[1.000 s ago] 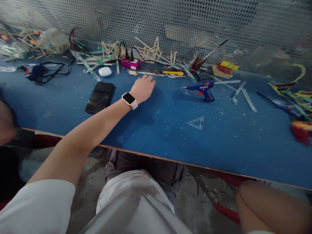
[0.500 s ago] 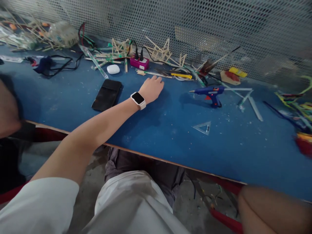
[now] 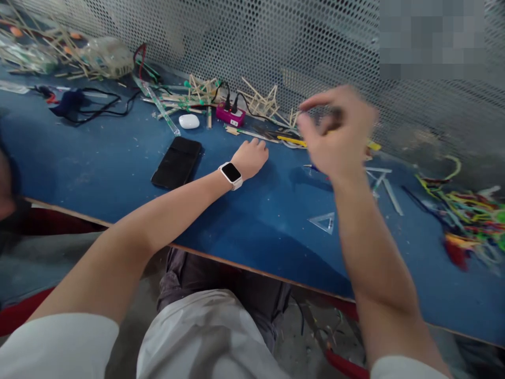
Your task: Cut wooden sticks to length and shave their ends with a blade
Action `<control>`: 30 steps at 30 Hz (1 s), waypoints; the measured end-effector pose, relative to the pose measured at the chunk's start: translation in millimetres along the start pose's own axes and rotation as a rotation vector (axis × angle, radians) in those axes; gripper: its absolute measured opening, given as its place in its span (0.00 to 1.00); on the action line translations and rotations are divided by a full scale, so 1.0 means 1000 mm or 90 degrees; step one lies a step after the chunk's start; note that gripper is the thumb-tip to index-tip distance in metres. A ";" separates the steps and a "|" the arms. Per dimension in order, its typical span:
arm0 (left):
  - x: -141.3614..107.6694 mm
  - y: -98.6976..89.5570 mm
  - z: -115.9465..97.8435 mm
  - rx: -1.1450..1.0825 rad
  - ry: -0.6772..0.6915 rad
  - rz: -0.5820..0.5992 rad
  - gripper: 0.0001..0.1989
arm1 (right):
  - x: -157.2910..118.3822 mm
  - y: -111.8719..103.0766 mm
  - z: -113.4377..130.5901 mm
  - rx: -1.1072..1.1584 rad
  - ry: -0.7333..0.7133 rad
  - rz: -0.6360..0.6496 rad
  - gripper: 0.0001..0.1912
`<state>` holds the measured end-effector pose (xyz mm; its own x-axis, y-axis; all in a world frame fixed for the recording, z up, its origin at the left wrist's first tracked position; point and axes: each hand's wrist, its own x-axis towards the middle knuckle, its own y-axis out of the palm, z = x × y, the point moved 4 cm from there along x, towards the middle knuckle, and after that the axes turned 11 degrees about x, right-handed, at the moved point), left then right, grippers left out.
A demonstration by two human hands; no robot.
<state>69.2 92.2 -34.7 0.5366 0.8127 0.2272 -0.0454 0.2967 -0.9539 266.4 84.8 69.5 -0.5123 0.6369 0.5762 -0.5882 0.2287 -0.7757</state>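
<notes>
My left hand (image 3: pixel 251 158) rests palm down on the blue table, its fingers loosely bent and a little apart, with nothing visible in it. A white-banded smartwatch (image 3: pixel 231 172) is on that wrist. My right hand (image 3: pixel 341 134) is raised over the right part of the table, somewhat blurred. Its thumb and forefinger are apart, the other fingers curl inward, and I see nothing held. Behind and below it, a blue glue gun (image 3: pixel 313 167) is mostly hidden; only the nozzle end shows. A clear set square (image 3: pixel 324 223) lies nearer the front edge.
A black phone (image 3: pixel 177 162), a white earbud case (image 3: pixel 189 121) and a purple power strip (image 3: pixel 230 115) with plugs lie left of centre. Stick frames (image 3: pixel 262 100) and a yellow-handled cutter (image 3: pixel 292 141) line the mesh screen (image 3: pixel 252 37). Coloured wires (image 3: pixel 469 205) lie right.
My right arm has swung up from the lower right, bringing the hand over the glue gun. My left hand stays on the table. The view has shifted slightly.
</notes>
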 end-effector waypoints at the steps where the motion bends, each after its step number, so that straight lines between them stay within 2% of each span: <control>1: 0.000 0.000 0.000 0.004 0.001 -0.004 0.16 | 0.012 0.014 -0.009 -0.010 0.024 0.006 0.17; 3: 0.000 -0.001 -0.001 0.011 0.004 -0.012 0.21 | 0.030 0.049 -0.031 -0.024 0.072 0.042 0.13; 5: 0.001 -0.001 -0.002 0.018 0.007 -0.020 0.23 | 0.044 0.084 -0.052 -0.026 0.094 0.086 0.11; 8: 0.001 -0.003 -0.005 0.028 0.007 -0.033 0.25 | 0.057 0.124 -0.082 -0.023 0.117 0.148 0.15; 11: 0.001 -0.004 -0.008 0.037 0.008 -0.033 0.25 | 0.066 0.144 -0.102 -0.015 0.126 0.195 0.21; 14: 0.001 -0.004 -0.012 0.036 0.009 -0.027 0.25 | 0.067 0.151 -0.113 -0.001 0.127 0.214 0.22; 18: 0.003 -0.005 -0.013 0.017 -0.002 -0.024 0.25 | 0.065 0.147 -0.115 0.023 0.123 0.187 0.22; 22: 0.004 -0.003 -0.010 -0.025 -0.012 -0.019 0.24 | 0.073 0.125 -0.104 0.049 0.120 0.095 0.18; 27: 0.005 -0.001 -0.001 -0.116 -0.035 -0.036 0.24 | 0.081 0.077 -0.064 0.060 0.092 -0.038 0.21; 30: 0.009 -0.002 0.009 -0.214 -0.061 -0.073 0.21 | 0.060 0.046 -0.029 0.072 0.073 -0.138 0.21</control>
<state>66.2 103.8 -29.4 0.4405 0.8313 0.3389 0.2992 0.2200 -0.9285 227.1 154.8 60.6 -0.2970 0.6624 0.6877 -0.7457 0.2890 -0.6004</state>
